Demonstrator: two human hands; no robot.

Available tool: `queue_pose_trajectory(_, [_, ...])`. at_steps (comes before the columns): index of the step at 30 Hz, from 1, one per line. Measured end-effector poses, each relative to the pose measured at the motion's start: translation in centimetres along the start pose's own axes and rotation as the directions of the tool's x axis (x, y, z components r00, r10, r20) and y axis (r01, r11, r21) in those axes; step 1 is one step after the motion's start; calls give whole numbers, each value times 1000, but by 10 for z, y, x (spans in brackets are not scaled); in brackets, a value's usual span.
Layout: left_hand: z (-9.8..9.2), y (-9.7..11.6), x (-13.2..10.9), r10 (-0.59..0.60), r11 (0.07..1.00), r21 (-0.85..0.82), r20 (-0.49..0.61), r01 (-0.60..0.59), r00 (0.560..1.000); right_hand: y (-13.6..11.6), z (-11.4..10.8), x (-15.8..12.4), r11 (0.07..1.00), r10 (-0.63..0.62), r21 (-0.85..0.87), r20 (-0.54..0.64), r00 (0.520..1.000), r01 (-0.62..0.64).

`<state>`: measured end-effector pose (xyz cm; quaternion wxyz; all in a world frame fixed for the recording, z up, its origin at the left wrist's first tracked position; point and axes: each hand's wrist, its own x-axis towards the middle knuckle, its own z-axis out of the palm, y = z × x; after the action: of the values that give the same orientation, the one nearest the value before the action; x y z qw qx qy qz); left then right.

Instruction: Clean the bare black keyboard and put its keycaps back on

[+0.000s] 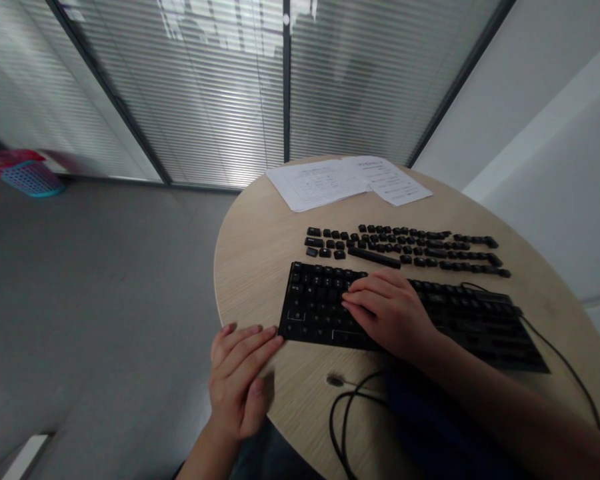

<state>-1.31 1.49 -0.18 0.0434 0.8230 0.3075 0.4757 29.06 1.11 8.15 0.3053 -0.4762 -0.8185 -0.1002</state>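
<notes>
A black keyboard [310,332] lies across the round wooden table, with keycaps on its upper rows and bare key positions on its lower rows. My right hand [395,310] is over its left-middle part, thumb and fingertips pinched together at an upper row. Whatever those fingertips grip is hidden. Fingers stretched out, my left hand [243,377] rests at the table edge, its fingertips by the keyboard's near left corner. Behind the keyboard, loose black keycaps [314,242] are laid out in rows, among them a long spacebar [374,257].
White printed papers [325,183] lie at the table's far side. A black cable [344,413] loops near the front edge, and another cord [563,353] runs along the right. A red and blue basket [33,179] stands on the floor by the blinds-covered glass wall.
</notes>
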Motion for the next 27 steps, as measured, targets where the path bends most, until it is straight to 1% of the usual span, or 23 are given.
queue_pose_trajectory(4, [1,-1,-1,-3,1000,-5,0,3,1000,0,1,1,999,5,54,-9,1000,-5])
queue_pose_trajectory(9, [1,0,1,-3,1000,-6,-6,3,1000,3,3,2,984,75,165,-37,996,-68])
queue_pose_trajectory(11, [0,1,3,0,1000,-4,2,0,1000,4,4,2,984,85,162,-33,996,-79])
queue_pose_trajectory(15, [-1,2,4,12,1000,-1,9,-12,1000,4,4,2,991,93,101,-50,994,-88])
queue_pose_trajectory(20, [0,1,2,4,1000,-11,13,-4,1000,5,4,2,987,74,146,-51,996,-66])
queue_pose_trajectory(24, [0,2,3,6,1000,-13,13,-5,1000,6,4,2,980,112,168,-33,993,-105])
queue_pose_trajectory(27, [0,2,4,4,1000,-14,10,-4,1000,6,3,3,980,134,155,-44,990,-125])
